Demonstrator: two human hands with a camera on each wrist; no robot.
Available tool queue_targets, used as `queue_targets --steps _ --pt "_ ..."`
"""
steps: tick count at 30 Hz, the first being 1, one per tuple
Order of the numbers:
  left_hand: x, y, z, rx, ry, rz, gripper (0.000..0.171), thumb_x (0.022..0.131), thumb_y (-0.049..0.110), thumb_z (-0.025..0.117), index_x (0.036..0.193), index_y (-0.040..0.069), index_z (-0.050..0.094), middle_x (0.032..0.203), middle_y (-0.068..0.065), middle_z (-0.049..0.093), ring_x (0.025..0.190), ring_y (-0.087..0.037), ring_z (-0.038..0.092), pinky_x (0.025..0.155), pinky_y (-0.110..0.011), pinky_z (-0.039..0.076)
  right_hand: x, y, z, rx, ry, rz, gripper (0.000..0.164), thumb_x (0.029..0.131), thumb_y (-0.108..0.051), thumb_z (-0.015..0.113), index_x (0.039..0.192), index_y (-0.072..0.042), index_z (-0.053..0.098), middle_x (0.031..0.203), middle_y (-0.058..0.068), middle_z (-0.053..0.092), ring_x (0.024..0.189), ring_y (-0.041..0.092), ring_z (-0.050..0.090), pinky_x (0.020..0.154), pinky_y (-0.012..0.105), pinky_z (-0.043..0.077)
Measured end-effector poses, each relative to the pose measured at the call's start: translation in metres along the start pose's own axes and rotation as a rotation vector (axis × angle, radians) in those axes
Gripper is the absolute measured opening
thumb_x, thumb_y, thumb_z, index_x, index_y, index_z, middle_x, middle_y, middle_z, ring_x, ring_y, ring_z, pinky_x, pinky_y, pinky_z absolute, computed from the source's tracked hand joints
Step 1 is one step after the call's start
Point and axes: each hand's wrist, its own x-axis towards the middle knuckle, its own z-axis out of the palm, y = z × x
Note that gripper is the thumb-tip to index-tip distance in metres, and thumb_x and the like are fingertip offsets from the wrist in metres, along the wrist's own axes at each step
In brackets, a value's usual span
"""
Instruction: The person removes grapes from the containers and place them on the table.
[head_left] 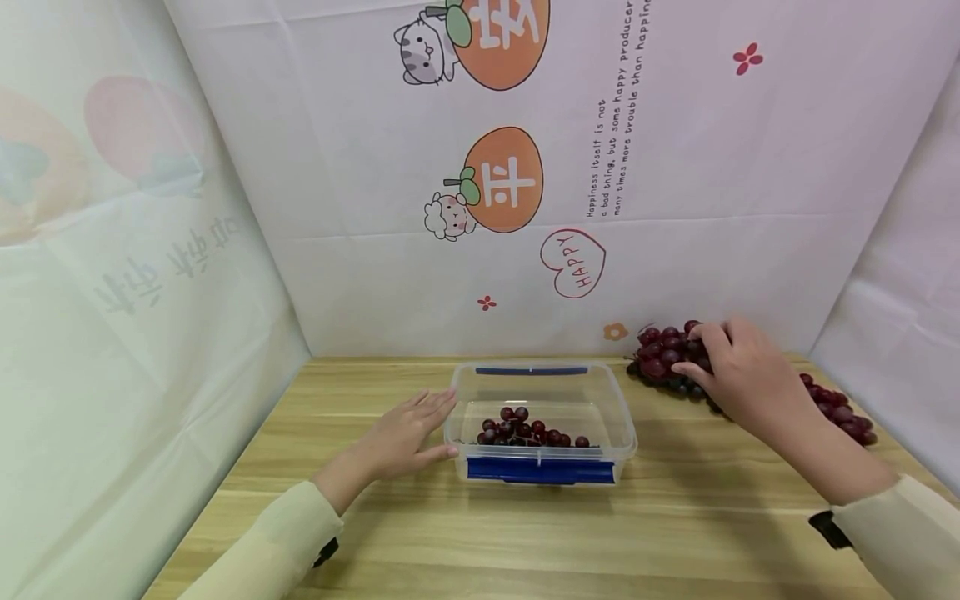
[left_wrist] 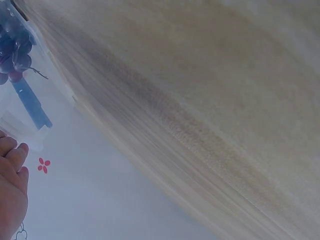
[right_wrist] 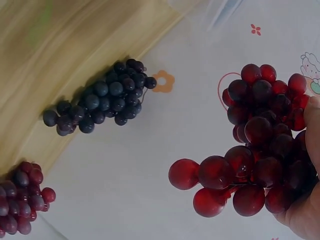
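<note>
My right hand (head_left: 746, 379) grips a bunch of red grapes (head_left: 662, 350) at the back right. In the right wrist view the held red bunch (right_wrist: 257, 172) hangs in the air, its grapes spread past the fingers. My left hand (head_left: 408, 435) has its fingers stretched out and touches the left side of a clear plastic box (head_left: 628, 417) with blue clips. Inside that open-topped box lies a small bunch of dark red grapes (head_left: 525, 430). A dark, nearly black bunch (right_wrist: 107, 97) lies on the table below the held one.
Another red bunch (head_left: 843, 410) lies at the table's right edge, partly hidden by my right forearm. The wood-patterned table (head_left: 525, 533) is bounded by a printed white cloth (head_left: 360, 208) at the back and by white cloth at both sides.
</note>
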Motion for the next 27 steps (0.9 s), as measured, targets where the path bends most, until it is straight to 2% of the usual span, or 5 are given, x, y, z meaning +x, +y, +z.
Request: queue_targets --steps 11,27 --pt "0.000 0.000 0.000 0.000 0.000 0.007 0.080 0.098 0.061 0.036 0.154 0.005 0.022 0.157 -0.014 0.025 0.143 -0.026 0.024 0.118 -0.046 0.018 -0.017 0.000 0.007 -0.015 0.001 0.019 0.078 0.099 -0.064 0.019 0.096 0.006 0.055 0.069 0.009 0.038 0.055 0.020 0.028 0.048 0.031 0.025" --pt "0.001 0.000 0.000 0.000 -0.015 -0.016 0.080 0.098 0.061 0.036 0.155 0.007 0.020 0.158 -0.011 0.023 0.144 -0.023 0.021 0.119 -0.038 0.008 -0.038 -0.003 0.025 0.014 -0.026 0.069 0.076 0.097 -0.064 0.019 0.096 0.004 0.053 0.068 0.008 0.037 0.051 0.015 0.027 0.041 0.026 0.024"
